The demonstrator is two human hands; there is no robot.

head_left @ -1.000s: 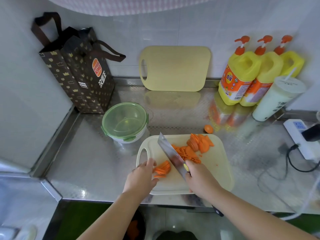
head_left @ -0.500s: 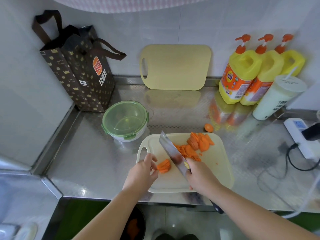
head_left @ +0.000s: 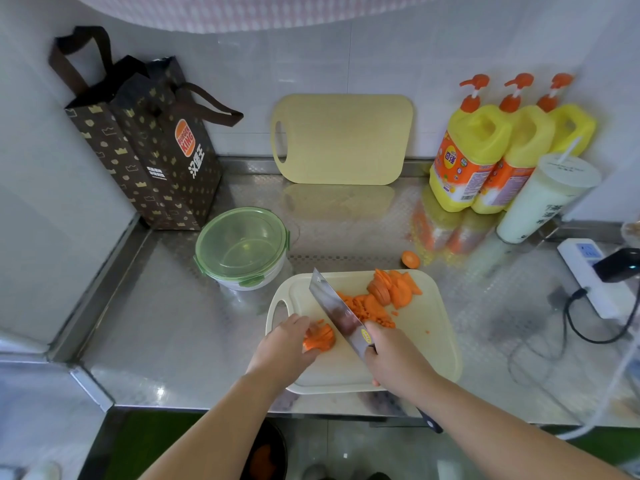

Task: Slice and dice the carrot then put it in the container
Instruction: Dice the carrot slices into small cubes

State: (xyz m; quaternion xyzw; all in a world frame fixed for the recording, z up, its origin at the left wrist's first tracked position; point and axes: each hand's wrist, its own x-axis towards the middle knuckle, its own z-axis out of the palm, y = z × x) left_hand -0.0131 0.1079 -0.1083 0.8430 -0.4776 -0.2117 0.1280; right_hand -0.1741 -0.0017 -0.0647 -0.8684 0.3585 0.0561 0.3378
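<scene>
Your left hand (head_left: 284, 348) rests on the near-left part of the cutting board (head_left: 436, 341), fingers curled over a small stack of carrot slices (head_left: 320, 337) and pinning it down. Your right hand (head_left: 394, 355) is wrapped round the handle of the cleaver (head_left: 334, 310) at the board's near middle. The blade runs diagonally toward the board's far-left edge and stands just to the right of the stack you are holding. Whether the edge touches the board, I cannot tell.

On the other side of the blade, at the board's centre, lies a heap of diced carrot (head_left: 367, 311). More uncut slices (head_left: 391, 287) lean together at the board's far edge. One carrot end (head_left: 410, 259) sits on the table (head_left: 173, 323) just beyond that far edge.

The container (head_left: 242, 247), with its green lid on, stands just off the board's far-left corner. Further out that way, a dark paper bag (head_left: 152, 157) stands against the wall. Straight beyond the board, a second board (head_left: 343, 140) leans on the wall. Beyond the board's far-right corner stand three yellow bottles (head_left: 471, 157) and a lidded cup (head_left: 543, 199), and a power strip (head_left: 592, 278) lies well to the board's right.
</scene>
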